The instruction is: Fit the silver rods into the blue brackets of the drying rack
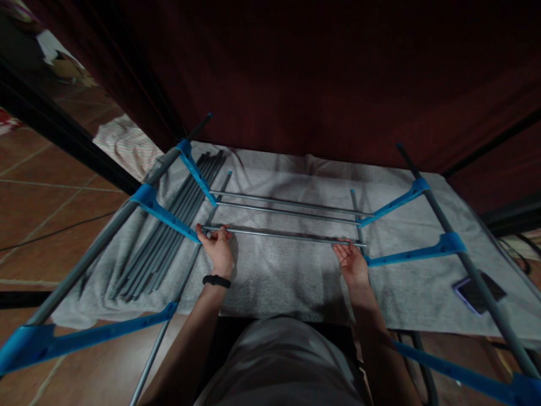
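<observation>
A thin grey metal tube (279,234) lies level between my hands. My left hand (217,248), with a black band at its wrist, is closed round the tube's left end beside a blue plastic bracket (169,219). Near the right end, the fingers of my right hand (350,262) grip the same tube, close to another blue bracket (406,256). Two similar tubes (287,213) span the left and right sides of the frame behind it. Thicker grey poles (95,248) carry the brackets on both sides.
A bundle of several loose grey tubes (169,231) lies at the left on the grey cloth (279,282). A phone (479,290) rests at the right, partly behind the right pole (477,276). Dark red fabric (313,79) hangs behind, and tiled floor (51,220) shows at left.
</observation>
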Demonstrator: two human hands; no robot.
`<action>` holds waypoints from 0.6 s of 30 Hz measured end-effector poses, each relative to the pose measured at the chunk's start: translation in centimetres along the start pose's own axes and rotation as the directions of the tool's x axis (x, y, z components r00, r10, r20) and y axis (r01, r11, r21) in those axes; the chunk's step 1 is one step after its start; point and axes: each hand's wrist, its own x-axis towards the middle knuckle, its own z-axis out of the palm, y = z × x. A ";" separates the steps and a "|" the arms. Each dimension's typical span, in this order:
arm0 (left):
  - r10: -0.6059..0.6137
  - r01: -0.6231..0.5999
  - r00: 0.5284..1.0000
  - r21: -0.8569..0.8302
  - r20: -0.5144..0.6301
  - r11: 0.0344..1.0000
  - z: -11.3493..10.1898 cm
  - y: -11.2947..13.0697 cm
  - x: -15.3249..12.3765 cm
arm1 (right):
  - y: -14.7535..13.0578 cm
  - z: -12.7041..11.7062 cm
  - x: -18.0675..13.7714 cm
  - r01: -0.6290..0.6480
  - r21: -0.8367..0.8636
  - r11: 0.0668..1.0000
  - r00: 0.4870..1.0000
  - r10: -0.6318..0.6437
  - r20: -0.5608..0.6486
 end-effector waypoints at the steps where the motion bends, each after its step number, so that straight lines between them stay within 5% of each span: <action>1: 0.007 -0.007 1.000 -0.004 0.007 1.000 0.1 0.0 0.1 | -0.1 -0.1 0.1 0.012 0.004 1.000 1.000 -0.012 -0.004; 18: 0.006 -0.007 1.000 -0.101 -0.009 0.995 0.6 -1.8 2.1 | -0.5 -0.4 0.6 0.044 0.001 0.999 0.997 -0.044 -0.059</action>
